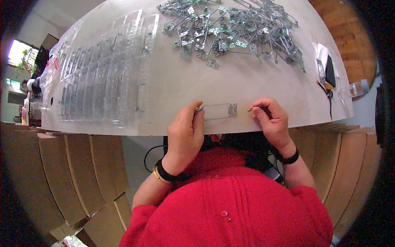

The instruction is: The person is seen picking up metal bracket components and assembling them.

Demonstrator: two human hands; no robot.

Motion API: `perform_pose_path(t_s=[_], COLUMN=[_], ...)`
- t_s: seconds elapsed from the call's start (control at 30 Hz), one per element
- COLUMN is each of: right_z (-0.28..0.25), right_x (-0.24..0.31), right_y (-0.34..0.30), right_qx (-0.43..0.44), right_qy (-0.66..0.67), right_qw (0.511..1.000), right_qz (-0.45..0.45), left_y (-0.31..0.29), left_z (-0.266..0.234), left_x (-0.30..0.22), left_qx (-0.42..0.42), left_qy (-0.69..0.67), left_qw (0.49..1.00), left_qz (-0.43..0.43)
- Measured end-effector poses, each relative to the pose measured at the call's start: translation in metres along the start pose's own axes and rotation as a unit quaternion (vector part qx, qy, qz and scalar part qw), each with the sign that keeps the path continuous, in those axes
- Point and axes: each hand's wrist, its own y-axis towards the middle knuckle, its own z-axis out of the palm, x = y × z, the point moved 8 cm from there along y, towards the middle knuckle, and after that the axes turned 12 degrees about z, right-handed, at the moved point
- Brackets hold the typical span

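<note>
1. Head view: my left hand pinches the wire metal frame by its left end, over the worktop's near edge, probably to steady it.
2. My right hand's fingers, just right, are closed on a thin dark piece, fingertip-style, maybe for control.
3. Metal pile far, clear trays left: seemingly for easy reach.
</note>
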Motion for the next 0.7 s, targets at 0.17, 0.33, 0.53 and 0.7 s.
perform_pose_path(t_s=[0.17,0.33,0.53,0.7], right_z=[0.002,0.007,0.02,0.029], right_x=[0.001,0.0,0.016,0.016], right_y=[0.002,0.007,0.014,0.02], right_qx=[-0.006,-0.018,-0.007,0.006], right_qy=[0.009,0.04,0.037,0.015], right_qw=[1.0,0.997,0.999,1.0], right_qz=[-0.007,0.068,0.005,-0.016], left_y=[0.002,-0.003,0.004,-0.001], left_z=[0.006,0.011,0.005,0.006], left_x=[0.0,0.007,0.0,0.008], left_qx=[0.051,0.07,0.034,0.02], left_qy=[0.0,-0.024,0.029,-0.007], left_qw=[0.997,0.993,0.999,1.0], left_qz=[-0.051,-0.091,-0.01,-0.022])
